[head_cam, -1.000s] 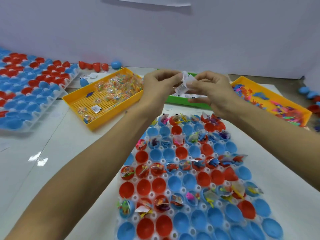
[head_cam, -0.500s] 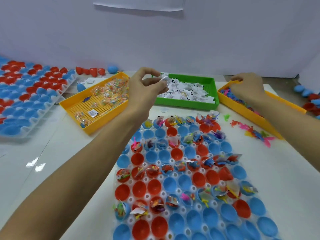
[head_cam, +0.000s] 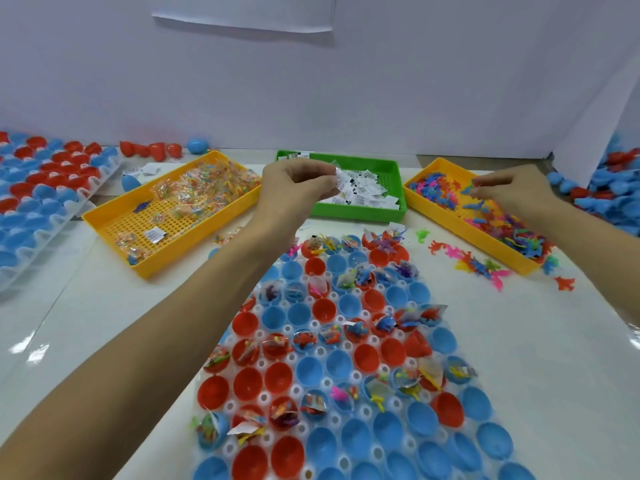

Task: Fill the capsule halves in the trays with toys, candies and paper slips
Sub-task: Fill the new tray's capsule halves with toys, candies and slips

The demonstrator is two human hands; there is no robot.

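Head view shows three bins at the back of the white table (head_cam: pixel 104 323). One yellow bin (head_cam: pixel 114 226) on the left holds wrapped candies (head_cam: pixel 207 188), the green bin (head_cam: pixel 360 213) holds paper slips (head_cam: pixel 367 194), and the yellow bin on the right (head_cam: pixel 436 206) holds small colourful toys (head_cam: pixel 512 230). The left hand (head_cam: pixel 294 192) pinches a paper slip (head_cam: pixel 341 180) over the green bin. The right hand (head_cam: pixel 509 192) pinches a blue toy (head_cam: pixel 471 188) above its bin. Near the person, the clear tray (head_cam: pixel 349 375) carries red and blue capsule halves (head_cam: pixel 249 386), some filled.

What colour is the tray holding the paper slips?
Green tray, seen in the head view, the only one.
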